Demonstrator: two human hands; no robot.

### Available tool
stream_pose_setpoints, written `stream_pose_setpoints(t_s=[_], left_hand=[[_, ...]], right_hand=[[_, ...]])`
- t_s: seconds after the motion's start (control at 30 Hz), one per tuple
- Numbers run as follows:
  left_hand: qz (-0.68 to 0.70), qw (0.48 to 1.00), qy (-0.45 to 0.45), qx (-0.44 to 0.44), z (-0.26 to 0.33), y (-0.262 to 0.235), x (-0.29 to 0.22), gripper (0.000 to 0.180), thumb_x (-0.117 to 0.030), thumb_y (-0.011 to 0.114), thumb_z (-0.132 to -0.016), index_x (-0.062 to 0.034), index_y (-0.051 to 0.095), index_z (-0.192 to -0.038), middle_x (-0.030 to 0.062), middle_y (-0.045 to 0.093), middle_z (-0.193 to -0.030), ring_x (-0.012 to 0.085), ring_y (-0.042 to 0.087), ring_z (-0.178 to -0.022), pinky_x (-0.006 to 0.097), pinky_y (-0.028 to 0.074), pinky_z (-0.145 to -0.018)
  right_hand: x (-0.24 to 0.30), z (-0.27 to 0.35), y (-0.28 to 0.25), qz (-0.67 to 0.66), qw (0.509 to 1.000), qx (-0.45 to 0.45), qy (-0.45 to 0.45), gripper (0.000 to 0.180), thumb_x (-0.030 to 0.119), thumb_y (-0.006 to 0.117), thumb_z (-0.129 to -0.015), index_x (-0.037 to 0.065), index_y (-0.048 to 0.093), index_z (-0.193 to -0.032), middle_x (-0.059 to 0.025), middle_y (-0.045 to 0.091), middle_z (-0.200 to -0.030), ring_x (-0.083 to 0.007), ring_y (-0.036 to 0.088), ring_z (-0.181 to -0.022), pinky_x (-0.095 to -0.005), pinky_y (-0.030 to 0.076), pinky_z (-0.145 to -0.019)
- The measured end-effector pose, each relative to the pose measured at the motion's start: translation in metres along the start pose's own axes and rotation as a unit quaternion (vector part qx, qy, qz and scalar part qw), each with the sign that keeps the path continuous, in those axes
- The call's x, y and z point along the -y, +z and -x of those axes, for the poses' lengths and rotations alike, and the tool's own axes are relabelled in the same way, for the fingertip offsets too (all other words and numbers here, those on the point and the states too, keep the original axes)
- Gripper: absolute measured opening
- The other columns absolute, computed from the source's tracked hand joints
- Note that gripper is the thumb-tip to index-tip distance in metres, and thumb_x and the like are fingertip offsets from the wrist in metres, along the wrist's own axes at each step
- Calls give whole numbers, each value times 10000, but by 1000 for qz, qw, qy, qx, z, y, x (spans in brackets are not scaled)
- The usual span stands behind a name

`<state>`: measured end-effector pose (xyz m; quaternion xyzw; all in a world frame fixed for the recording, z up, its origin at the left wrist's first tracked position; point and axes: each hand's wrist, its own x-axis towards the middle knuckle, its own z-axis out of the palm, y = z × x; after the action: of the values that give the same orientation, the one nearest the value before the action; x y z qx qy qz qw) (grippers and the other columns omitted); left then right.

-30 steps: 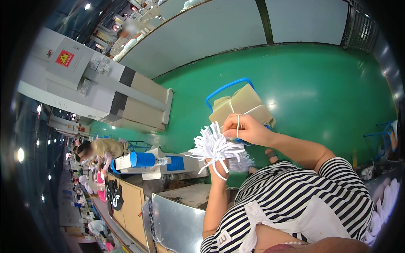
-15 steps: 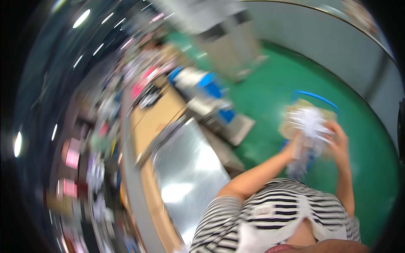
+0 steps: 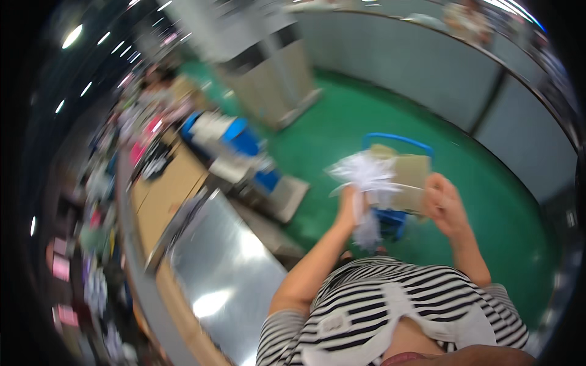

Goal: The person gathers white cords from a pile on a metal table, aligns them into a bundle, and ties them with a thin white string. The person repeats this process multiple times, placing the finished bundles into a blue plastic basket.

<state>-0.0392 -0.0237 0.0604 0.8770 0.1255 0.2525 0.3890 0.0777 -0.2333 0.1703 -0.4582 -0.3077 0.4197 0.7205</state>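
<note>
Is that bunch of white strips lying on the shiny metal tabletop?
No: the left hand holds the white strips in the air, clear of the metal tabletop.

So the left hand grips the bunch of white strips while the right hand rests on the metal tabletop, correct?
No: the head view shows the right hand raised, away from the metal tabletop. The left hand does grip the bunch of white strips.
</note>
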Motion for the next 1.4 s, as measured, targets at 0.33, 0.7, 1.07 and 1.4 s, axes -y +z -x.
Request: stream_pose_setpoints(t_s=[0.33,0.7,1.07,1.4], left_hand=[[42,996,-81,11,-19,1,-71,190,-57,620,-694,-11,617,-878,164,639,-736,345,617,-681,372,484,-604],[330,911,-235,-73,-35,10,-66,190,-103,480,-873,-3,614,-964,9,601,-732,95,516,-627,262,425,-559],[323,936,-137,-36,-43,10,-88,246,-126,445,-920,54,606,-968,98,638,-872,153,598,-739,272,488,-638],[423,865,-259,76,-46,53,-92,422,-234,494,-829,14,506,-1170,142,608,-1007,255,624,-854,392,547,-720]], right_hand=[[14,-30,8,293,946,-64,-119,73,54,600,-850,4,591,-902,-12,594,-789,-60,547,-719,-223,450,-667],[2,-18,-4,-90,993,40,69,134,175,540,-914,52,524,-865,39,425,-656,-39,369,-556,-196,281,-487],[37,-16,-21,315,907,-45,-277,209,92,651,-787,21,568,-966,-95,543,-1005,-241,531,-928,-336,420,-824],[-9,-18,-23,98,986,-13,-131,108,114,554,-889,11,547,-918,13,513,-703,-34,436,-551,-217,351,-505]])
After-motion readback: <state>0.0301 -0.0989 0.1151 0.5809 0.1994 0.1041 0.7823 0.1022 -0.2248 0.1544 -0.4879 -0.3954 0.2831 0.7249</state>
